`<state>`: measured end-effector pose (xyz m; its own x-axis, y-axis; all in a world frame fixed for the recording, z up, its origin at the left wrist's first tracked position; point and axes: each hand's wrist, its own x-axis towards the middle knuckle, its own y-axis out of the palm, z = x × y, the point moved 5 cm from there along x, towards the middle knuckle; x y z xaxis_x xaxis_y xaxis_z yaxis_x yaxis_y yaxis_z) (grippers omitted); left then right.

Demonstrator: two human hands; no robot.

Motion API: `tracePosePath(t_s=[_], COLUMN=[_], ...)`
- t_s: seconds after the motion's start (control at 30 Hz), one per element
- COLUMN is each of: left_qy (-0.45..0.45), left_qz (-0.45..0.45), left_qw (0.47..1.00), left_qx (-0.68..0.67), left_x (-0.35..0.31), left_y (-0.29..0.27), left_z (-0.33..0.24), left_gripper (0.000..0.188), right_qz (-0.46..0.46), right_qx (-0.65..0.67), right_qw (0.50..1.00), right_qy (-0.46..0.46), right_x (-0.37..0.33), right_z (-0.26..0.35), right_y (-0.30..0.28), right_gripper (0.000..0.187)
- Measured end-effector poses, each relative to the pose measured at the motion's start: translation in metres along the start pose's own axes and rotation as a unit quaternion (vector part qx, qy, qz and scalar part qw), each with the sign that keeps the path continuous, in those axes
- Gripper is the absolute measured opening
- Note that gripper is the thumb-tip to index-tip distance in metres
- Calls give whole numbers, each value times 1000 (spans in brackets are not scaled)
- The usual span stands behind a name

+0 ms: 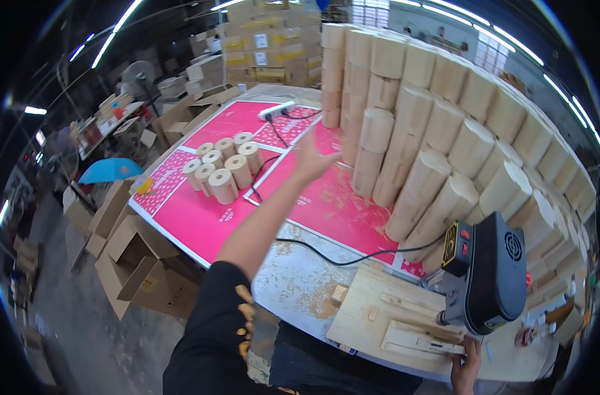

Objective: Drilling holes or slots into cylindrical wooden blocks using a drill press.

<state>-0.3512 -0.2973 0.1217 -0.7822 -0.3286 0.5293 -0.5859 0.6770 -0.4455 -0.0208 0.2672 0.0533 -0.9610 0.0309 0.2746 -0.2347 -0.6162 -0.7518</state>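
Observation:
My left hand (311,158) reaches out over the pink-covered table, its thumb apart from the blurred fingers, and nothing shows in it. Just beyond it rise tall stacks of pale wooden cylinders (372,141). On the left part of the table stands a group of short wooden cylinders (223,186), with round holes in their top ends. At the lower right my right hand (467,367) has its fingers closed around the end of a wooden jig (418,339), below a black drill press (494,276). The jig lies on a plywood board (356,316).
A black cable (339,263) runs across the table to the drill press. Farther back lies a white power strip (276,110). Sawdust (316,299) and a small wood block (339,293) lie beside the board. Open cardboard boxes (158,283) stand left of the table.

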Motion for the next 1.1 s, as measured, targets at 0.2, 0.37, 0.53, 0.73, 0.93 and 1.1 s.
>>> tracePosePath(t_s=[0.2, 0.37, 0.53, 0.73, 0.93, 1.1], left_qy=[-97, -51, -3, -200, -386, -241], left_qz=[140, 17, -226, 148, 150, 269], left_qw=[968, 988, 974, 856, 843, 923], left_qx=[-182, -146, 19, -454, -344, -132], left_x=[30, 50, 82, -61, -253, -324], left_y=[71, 109, 26, -42, -149, -143], left_z=[-75, -39, 18, -60, -28, -102], left_gripper=[117, 106, 69, 65, 77, 87], right_qz=[104, 60, 13, -9, 20, 68], right_qx=[-60, -58, -11, -22, 10, 15], right_qw=[992, 917, 995, 999, 1000, 997], right_qy=[-46, -391, -102, 26, 15, 16], right_x=[-23, -43, -15, -45, -32, -18], right_z=[74, 124, 83, 20, 7, 15], right_y=[-18, -29, -41, -77, -75, -67], right_gripper=[37, 22, 36, 31, 30, 31])
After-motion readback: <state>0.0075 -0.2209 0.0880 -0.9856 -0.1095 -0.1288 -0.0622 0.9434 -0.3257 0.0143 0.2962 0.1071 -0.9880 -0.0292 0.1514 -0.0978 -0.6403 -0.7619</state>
